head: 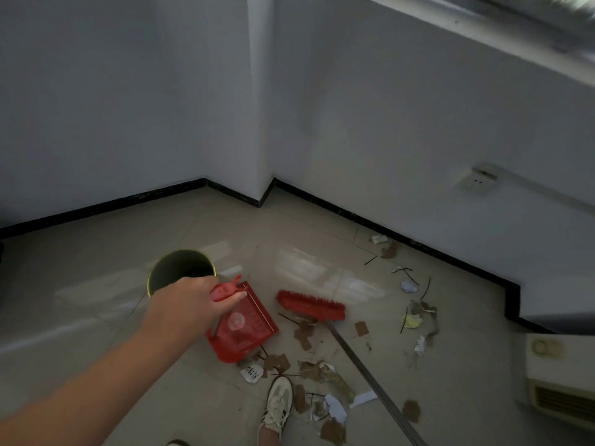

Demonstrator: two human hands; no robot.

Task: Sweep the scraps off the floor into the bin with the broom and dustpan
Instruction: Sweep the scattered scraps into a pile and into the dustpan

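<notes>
My left hand (pixel 190 304) grips the red top of the dustpan's upright handle. Below it, the red dustpan (pixel 244 329) rests on the tiled floor. To its right lies the red broom head (pixel 310 305), bristles on the floor, its grey pole (pixel 370 378) running down to the lower right edge of the view. My right hand is out of view. The dark round bin (pixel 180 268) with a yellow-green rim stands on the floor just beyond my left hand. Scraps of brown card, white paper and thin black sticks (pixel 315 371) lie scattered in front of the dustpan and off to the right.
White walls with a black skirting board (pixel 386 233) enclose the corner, with a jutting pillar at the back. More scraps (pixel 415 313) lie near the right wall. A cream appliance (pixel 560 375) stands at the right edge. My white shoe (pixel 277 403) stands among the scraps.
</notes>
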